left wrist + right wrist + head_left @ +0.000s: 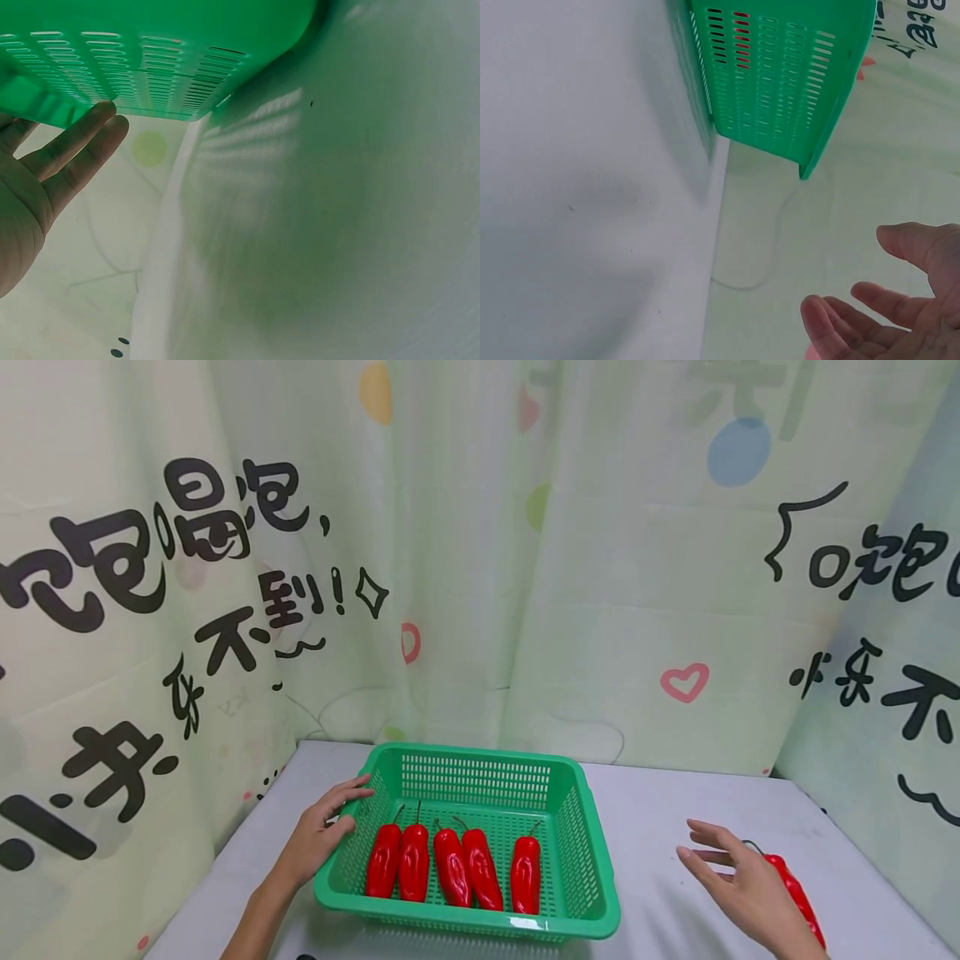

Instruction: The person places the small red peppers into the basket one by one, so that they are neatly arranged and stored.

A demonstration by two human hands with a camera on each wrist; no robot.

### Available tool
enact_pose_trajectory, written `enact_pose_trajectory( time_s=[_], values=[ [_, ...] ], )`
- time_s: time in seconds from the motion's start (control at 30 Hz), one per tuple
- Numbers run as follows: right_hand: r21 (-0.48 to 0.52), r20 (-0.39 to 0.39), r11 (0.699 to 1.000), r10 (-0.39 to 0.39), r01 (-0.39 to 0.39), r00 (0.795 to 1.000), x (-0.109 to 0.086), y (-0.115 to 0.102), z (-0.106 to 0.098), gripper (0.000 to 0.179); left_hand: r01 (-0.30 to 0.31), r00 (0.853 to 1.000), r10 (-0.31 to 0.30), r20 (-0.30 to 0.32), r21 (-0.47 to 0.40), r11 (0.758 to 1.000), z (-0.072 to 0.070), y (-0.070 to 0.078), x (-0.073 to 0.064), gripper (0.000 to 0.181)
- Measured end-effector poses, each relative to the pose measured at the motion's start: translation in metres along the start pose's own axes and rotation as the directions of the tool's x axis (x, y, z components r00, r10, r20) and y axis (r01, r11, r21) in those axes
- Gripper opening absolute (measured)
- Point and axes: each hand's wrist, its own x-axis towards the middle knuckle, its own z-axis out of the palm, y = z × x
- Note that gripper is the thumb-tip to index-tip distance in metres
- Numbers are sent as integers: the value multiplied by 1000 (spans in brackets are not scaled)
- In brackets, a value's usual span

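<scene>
A green plastic basket (592, 852) with slotted walls stands on the table, several red chili peppers (414, 864) lying side by side in it, stems toward the far wall. My left hand (326, 827) rests on the basket's left rim. In the left wrist view its fingers (82, 161) are fairly straight, tips at the slotted wall. Off to the right of the basket, my right hand (738, 881) is held above the table with nothing in it, fingers loosely bent and thumb apart. Another red chili pepper (798, 893) lies just beyond it, partly hidden by that hand.
The white table (652, 802) runs back to a pale curtain (465, 568) with black lettering and coloured shapes. More curtain (97, 677) hangs along the left side, and the right side is curtained too. A small dark object (306, 957) shows at the bottom edge.
</scene>
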Motion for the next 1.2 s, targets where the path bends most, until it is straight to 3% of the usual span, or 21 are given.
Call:
enact_pose_trajectory(
  time_s=[0.33,0.57,0.87,1.2],
  values=[
    [-44,-99,994,-107,103,989,-5,17,-5,67,13,1000,-13,-6,9,1000,-1,0,-1,43],
    [-51,-104,992,-118,113,988,-3,30,-10,63,0,1000,0,-2,12,1000,0,-1,0,43],
    [-81,-116,993,-93,84,989,-1,43,-19,68,4,1000,-4,1,4,1000,-1,1,1,43],
    [-95,-41,995,14,-18,999,2,48,-26,81,3,1000,-3,1,10,1000,-1,2,0,43]
  ],
)
